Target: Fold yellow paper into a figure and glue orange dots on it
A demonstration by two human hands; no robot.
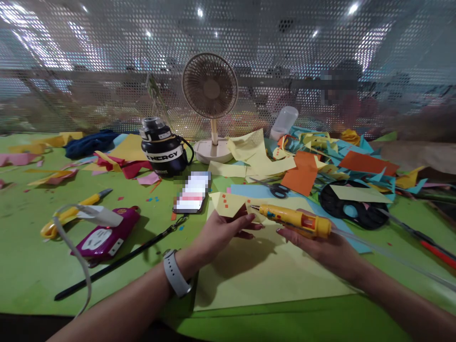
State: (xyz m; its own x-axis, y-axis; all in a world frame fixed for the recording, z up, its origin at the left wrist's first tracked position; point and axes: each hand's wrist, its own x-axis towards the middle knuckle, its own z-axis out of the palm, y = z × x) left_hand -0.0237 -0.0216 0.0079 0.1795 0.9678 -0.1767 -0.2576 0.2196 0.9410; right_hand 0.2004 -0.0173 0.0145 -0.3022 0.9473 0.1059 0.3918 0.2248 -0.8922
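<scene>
My left hand, with a pale watch strap on its wrist, pinches a folded piece of pale yellow paper dotted with small orange squares. In my right hand is a yellow pen-shaped glue gun, lying nearly level. Its metal tip points left and is close to the paper's right end; whether they touch I cannot tell. A long translucent stick or cord trails from its back end. Beneath both hands lies a large pale yellow sheet.
Scissors, a phone, a black bottle and a fan stand or lie beyond my hands. Left are a yellow cutter and a purple power bank. Colored paper scraps pile up right, near a black tray.
</scene>
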